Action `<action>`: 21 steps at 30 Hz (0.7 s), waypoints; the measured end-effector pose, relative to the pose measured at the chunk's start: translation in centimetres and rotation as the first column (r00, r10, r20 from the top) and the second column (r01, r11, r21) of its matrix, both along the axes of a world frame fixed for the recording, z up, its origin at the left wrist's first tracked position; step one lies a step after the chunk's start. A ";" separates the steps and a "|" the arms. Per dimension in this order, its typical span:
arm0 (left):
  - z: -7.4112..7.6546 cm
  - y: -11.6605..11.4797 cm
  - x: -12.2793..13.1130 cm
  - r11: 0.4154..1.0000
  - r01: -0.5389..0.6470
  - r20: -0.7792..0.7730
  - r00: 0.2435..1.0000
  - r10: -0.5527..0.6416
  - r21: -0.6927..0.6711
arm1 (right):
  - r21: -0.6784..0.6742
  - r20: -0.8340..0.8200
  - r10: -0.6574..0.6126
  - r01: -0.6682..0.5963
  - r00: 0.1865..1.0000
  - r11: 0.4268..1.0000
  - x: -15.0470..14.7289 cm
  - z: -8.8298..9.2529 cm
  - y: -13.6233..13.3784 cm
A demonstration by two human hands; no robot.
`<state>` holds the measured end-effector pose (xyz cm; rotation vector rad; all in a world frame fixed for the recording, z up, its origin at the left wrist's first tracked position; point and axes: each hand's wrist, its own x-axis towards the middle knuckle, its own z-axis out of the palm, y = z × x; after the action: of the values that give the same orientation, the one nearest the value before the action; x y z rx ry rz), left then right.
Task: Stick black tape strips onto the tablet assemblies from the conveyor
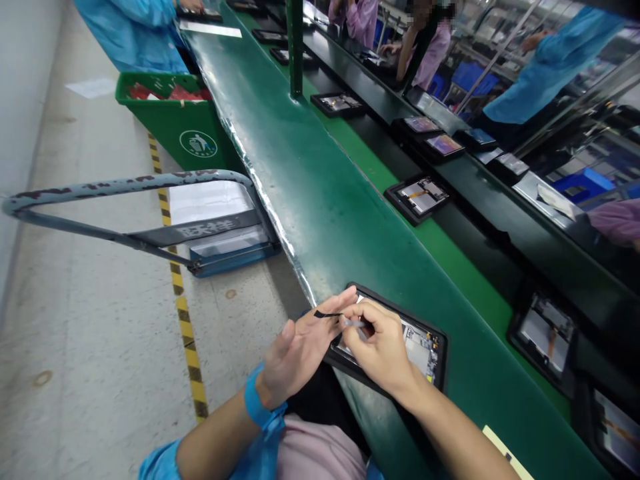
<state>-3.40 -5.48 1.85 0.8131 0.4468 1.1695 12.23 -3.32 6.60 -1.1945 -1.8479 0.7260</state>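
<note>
My left hand (300, 350) is open, palm up, its fingers stretched out beside the near left edge of a tablet device (420, 350). A thin black strip (325, 314), like a piece of tape, runs across my left fingers to the fingertips of my right hand (377, 340). The right fingers are pinched on the strip's end; a small greyish piece also shows between them, too small to name. The device lies in a black tray with its back off, showing a circuit board and silvery parts. Both hands cover part of it.
A green bench (290, 173) runs away from me beside a belt (460, 267) carrying several opened tablets in trays. A green bin (170, 127) and a blue-grey trolley (225, 250) stand on the left floor. A green post (295, 53) rises ahead. Other people work around the line.
</note>
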 end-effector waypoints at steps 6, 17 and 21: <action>0.3 0.1 -0.1 1.000 0.000 0.040 0.999 0.000 0.007 | -0.056 0.026 -0.017 0.019 1.000 0.998 0.4 -0.5 0.3; -1.3 0.9 -2.2 0.979 -0.205 -0.403 0.896 0.187 -0.002 | -0.290 0.332 0.255 -0.159 0.908 0.944 4.0 0.2 2.1; -1.8 0.9 -2.9 0.976 -0.207 -0.524 0.825 0.212 0.070 | -0.400 0.450 0.423 -0.246 0.787 0.883 5.6 1.4 3.7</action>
<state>-6.28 -4.55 0.10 1.1212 1.0115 1.1383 17.80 0.41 7.96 -1.3798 -2.5279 1.0042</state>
